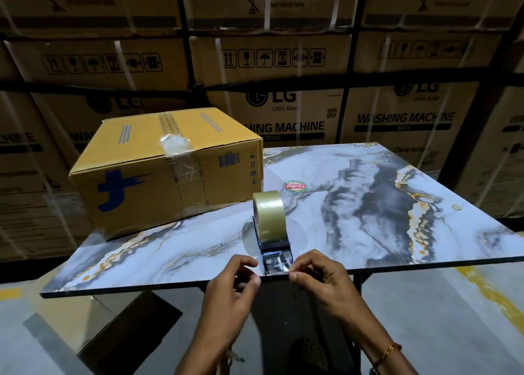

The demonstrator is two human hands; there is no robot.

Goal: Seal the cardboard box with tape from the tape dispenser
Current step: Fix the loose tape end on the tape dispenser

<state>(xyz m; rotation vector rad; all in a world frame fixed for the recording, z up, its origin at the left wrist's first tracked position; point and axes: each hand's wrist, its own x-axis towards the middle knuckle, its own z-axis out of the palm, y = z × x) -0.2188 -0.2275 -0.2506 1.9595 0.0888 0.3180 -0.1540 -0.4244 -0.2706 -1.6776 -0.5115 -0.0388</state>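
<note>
A yellow cardboard box [167, 170] with blue markings sits on the far left of the marble-patterned table [368, 204], its flaps down and clear tape across the top seam and down its front face. The tape dispenser [270, 230], carrying a roll of clear tape, stands at the table's near edge. My left hand [241, 275] and my right hand [314, 272] flank its front end, fingertips pinching the free end of the tape between them.
A round red sticker [295, 187] lies on the table behind the dispenser. Stacked washing machine cartons [297, 114] form a wall behind the table. Grey floor with yellow lines lies below.
</note>
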